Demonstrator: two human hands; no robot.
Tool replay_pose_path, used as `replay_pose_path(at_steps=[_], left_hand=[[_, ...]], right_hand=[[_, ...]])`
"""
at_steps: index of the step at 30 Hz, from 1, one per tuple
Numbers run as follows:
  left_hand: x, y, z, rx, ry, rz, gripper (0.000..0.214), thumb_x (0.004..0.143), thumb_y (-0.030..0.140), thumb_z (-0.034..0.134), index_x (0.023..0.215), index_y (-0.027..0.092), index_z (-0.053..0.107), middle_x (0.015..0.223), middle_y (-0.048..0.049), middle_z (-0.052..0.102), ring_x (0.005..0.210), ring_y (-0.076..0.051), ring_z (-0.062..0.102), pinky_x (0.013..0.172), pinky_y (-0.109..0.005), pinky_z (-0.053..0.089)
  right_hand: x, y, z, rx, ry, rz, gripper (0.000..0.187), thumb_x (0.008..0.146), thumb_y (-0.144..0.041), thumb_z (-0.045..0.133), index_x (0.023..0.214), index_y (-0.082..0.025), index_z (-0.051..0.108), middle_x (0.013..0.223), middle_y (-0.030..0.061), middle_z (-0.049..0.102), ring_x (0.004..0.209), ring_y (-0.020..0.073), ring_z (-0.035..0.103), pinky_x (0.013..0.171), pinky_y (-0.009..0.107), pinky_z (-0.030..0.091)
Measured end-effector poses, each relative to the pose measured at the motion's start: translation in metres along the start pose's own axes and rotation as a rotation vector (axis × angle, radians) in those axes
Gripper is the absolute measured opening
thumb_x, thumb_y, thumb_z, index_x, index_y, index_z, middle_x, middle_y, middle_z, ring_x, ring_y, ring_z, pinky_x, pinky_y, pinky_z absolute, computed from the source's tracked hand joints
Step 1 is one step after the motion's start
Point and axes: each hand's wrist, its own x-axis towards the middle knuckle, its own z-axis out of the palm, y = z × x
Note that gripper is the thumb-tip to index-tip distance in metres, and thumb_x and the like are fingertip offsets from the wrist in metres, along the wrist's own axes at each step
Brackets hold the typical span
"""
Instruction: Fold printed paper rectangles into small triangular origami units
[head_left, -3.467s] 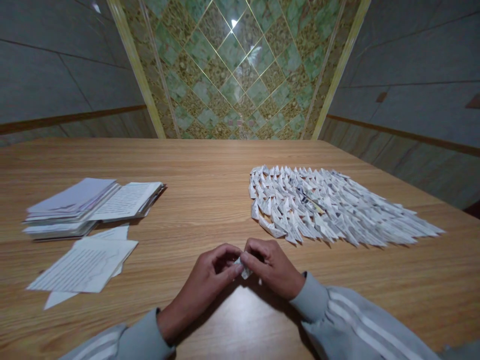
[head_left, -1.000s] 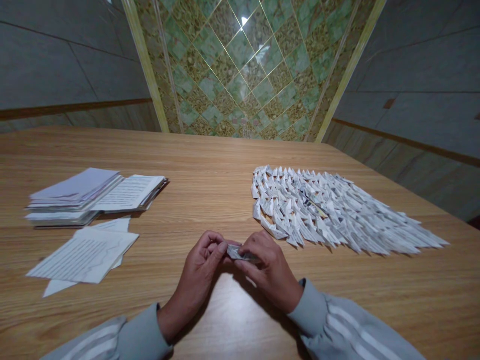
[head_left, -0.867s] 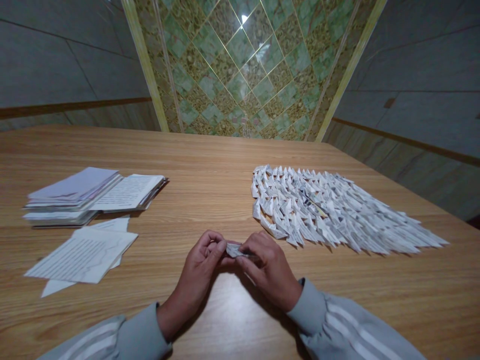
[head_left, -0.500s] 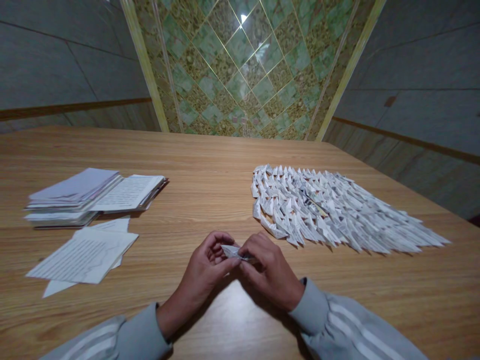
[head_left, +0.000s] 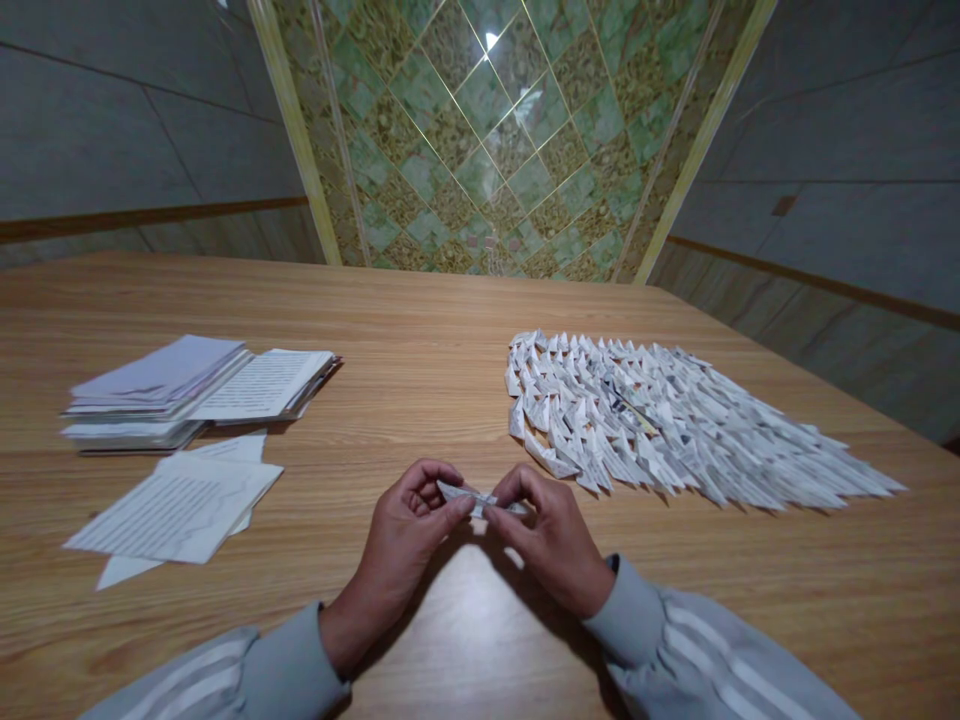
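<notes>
Between my two hands, just above the table, is a small folded paper boat [head_left: 478, 499] made from printed paper. My left hand [head_left: 417, 522] pinches its left part, thumb in front and fingers behind. On the other side, my right hand [head_left: 541, 532] grips its right end between thumb and fingers. The fingertips cover much of the boat, so its exact folds cannot be made out. Many similar paper boats [head_left: 637, 420] stand in tight rows on the table, beyond my right hand and to its right.
The wooden table [head_left: 405, 370] reaches back to a green tiled wall. At the left lie stacks of paper [head_left: 161, 375], with a printed pile [head_left: 262, 385] beside them. Nearer me are a few loose printed sheets [head_left: 180, 510], overlapping.
My right hand has shifted a little right and its fingers have opened out along the boat, showing more of its middle. Both hands still hold it.
</notes>
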Motion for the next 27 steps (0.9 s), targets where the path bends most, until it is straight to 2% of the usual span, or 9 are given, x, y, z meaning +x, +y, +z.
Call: replay_pose_path(at_steps=[2, 4, 8, 12, 14, 18, 22, 25, 27], left_hand=[[0.0017, -0.002, -0.0018, -0.044, -0.036, -0.054, 0.037, 0.069, 0.027, 0.085, 0.098, 0.019, 0.064, 0.076, 0.0002, 0.072, 0.067, -0.015, 0.066, 0.063, -0.024, 0.052], [0.003, -0.0038, -0.0033, -0.089, -0.073, -0.114, 0.041, 0.069, 0.03, 0.086, 0.102, 0.018, 0.065, 0.081, -0.0017, 0.074, 0.069, -0.015, 0.067, 0.066, -0.025, 0.052], [0.0028, -0.0037, -0.0037, -0.082, -0.086, -0.125, 0.027, 0.069, 0.03, 0.086, 0.082, 0.015, 0.069, 0.074, -0.0019, 0.071, 0.066, -0.014, 0.064, 0.064, -0.023, 0.05], [0.0016, 0.0, -0.0033, -0.05, -0.062, -0.093, 0.023, 0.066, 0.028, 0.088, 0.073, 0.015, 0.07, 0.066, 0.0004, 0.068, 0.063, -0.013, 0.06, 0.061, -0.022, 0.047], [0.0016, 0.0012, -0.0034, -0.043, -0.057, -0.09, 0.023, 0.065, 0.028, 0.088, 0.071, 0.015, 0.07, 0.065, 0.0005, 0.067, 0.061, -0.013, 0.06, 0.059, -0.021, 0.046], [0.0023, 0.0005, -0.0035, -0.064, -0.06, -0.105, 0.026, 0.066, 0.033, 0.087, 0.074, 0.017, 0.068, 0.064, 0.0016, 0.067, 0.058, -0.012, 0.059, 0.057, -0.021, 0.045], [0.003, -0.0011, -0.0044, -0.058, -0.119, -0.14, 0.026, 0.067, 0.029, 0.088, 0.082, 0.017, 0.07, 0.071, -0.0015, 0.071, 0.066, -0.016, 0.065, 0.063, -0.025, 0.05], [0.0045, -0.0017, -0.0065, -0.059, -0.134, -0.148, 0.022, 0.066, 0.025, 0.089, 0.072, 0.015, 0.07, 0.067, -0.0012, 0.07, 0.064, -0.014, 0.062, 0.062, -0.022, 0.048], [0.0062, -0.0014, -0.008, -0.091, -0.121, -0.161, 0.025, 0.066, 0.03, 0.089, 0.068, 0.014, 0.07, 0.064, -0.0006, 0.069, 0.06, -0.013, 0.06, 0.06, -0.021, 0.046]], right_hand=[[0.0011, 0.0013, -0.002, 0.007, 0.012, -0.005, 0.013, 0.083, -0.02, 0.064, 0.072, -0.02, 0.057, 0.071, 0.0001, 0.062, 0.068, 0.0161, 0.058, 0.061, 0.027, 0.043], [0.0021, 0.0023, -0.0035, 0.014, 0.023, -0.009, 0.012, 0.083, -0.02, 0.063, 0.072, -0.02, 0.056, 0.072, 0.0004, 0.062, 0.07, 0.0167, 0.058, 0.063, 0.027, 0.043], [0.0022, 0.002, -0.0028, 0.053, 0.01, 0.015, 0.008, 0.082, -0.022, 0.064, 0.079, -0.02, 0.056, 0.074, 0.0, 0.061, 0.07, 0.016, 0.058, 0.062, 0.026, 0.044], [0.0013, 0.0005, -0.0009, 0.198, -0.096, 0.13, 0.012, 0.084, -0.028, 0.066, 0.085, -0.019, 0.058, 0.071, -0.0022, 0.062, 0.064, 0.0138, 0.057, 0.056, 0.023, 0.043], [0.0016, 0.0003, -0.0012, 0.216, -0.123, 0.144, 0.014, 0.085, -0.029, 0.066, 0.079, -0.019, 0.059, 0.066, -0.0029, 0.061, 0.06, 0.0125, 0.054, 0.054, 0.022, 0.041], [0.0025, 0.0011, -0.0025, 0.187, -0.094, 0.122, 0.015, 0.086, -0.028, 0.066, 0.075, -0.019, 0.06, 0.065, -0.0025, 0.061, 0.058, 0.0124, 0.053, 0.054, 0.023, 0.039], [0.0014, 0.0022, -0.001, 0.159, -0.066, 0.099, 0.016, 0.086, -0.027, 0.065, 0.074, -0.019, 0.06, 0.065, -0.0015, 0.062, 0.061, 0.0137, 0.054, 0.057, 0.024, 0.04], [-0.0005, 0.001, 0.0016, 0.16, -0.095, 0.093, 0.02, 0.089, -0.032, 0.062, 0.075, -0.018, 0.061, 0.066, -0.0002, 0.065, 0.059, 0.0142, 0.056, 0.055, 0.024, 0.041], [-0.0014, -0.0005, 0.0025, 0.167, -0.125, 0.087, 0.025, 0.093, -0.035, 0.058, 0.075, -0.018, 0.061, 0.066, 0.0012, 0.068, 0.059, 0.0147, 0.06, 0.056, 0.024, 0.043]])
